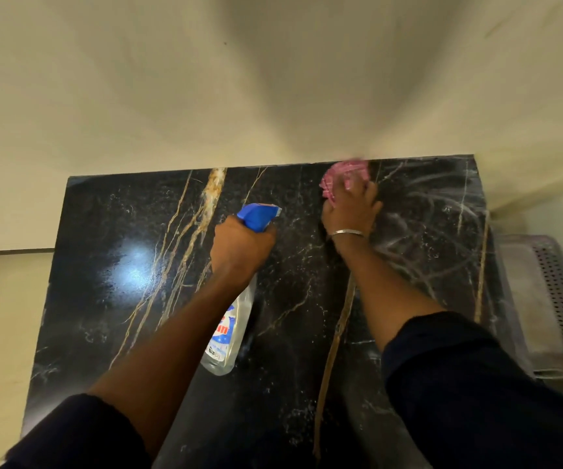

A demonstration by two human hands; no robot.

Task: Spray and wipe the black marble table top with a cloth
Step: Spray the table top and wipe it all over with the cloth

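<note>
Black marble worktop (121,299), far edge butting the wall (171,96). Right hand (351,211) is curled on a bunched pink cloth (341,174), pressing it down right at that far edge. Wet smears run from the cloth toward the right edge, where a perforated basket (551,299) sits just beside the slab. Left hand (239,247) is wrapped round the bottle (232,330) neck, mid-worktop, nozzle pointing away. A wide stretch of marble runs from the bottle to the left edge.

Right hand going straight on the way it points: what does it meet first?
Likely the cream wall behind the black marble table top; the right hand and pink cloth sit near its far edge.
</note>
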